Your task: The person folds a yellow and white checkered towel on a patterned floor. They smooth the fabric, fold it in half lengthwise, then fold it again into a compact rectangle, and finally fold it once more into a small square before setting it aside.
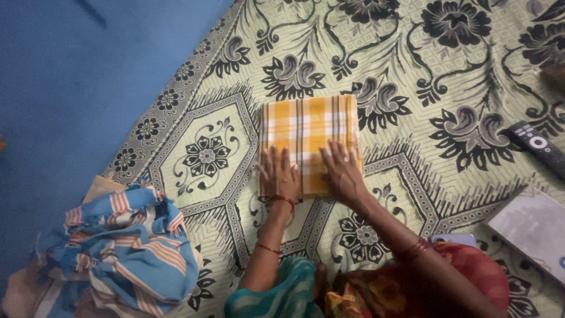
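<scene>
Both hands lie flat on a folded cloth (309, 141), yellow with white and dark checks, which rests on a patterned bedsheet (447, 76) with dark flowers; the left hand (278, 174) is spread, palm down, on the near left part of the cloth; the right hand (342, 171) is also spread and pressed on the near right part, and its fingers reach toward the middle; neither hand pinches anything.

The cloth is a neat rectangle, its edges look aligned; the risk, as I judge it, is mostly in the layers; if the palms slide while they press, the upper layers can shift over the lower ones and the near edge can open or wrinkle; the sheet below is soft and may also creep under the push, so the fold could turn a little crooked.

At the near left lies a bundle (126, 241) of blue striped cloth, loose and crumpled, well apart from the hands; at the right edge are a remote (538, 144) and a pale flat box (529, 227), also apart; a wide move of the right arm could brush them, but for now nothing touches the folded piece except the two hands.
</scene>
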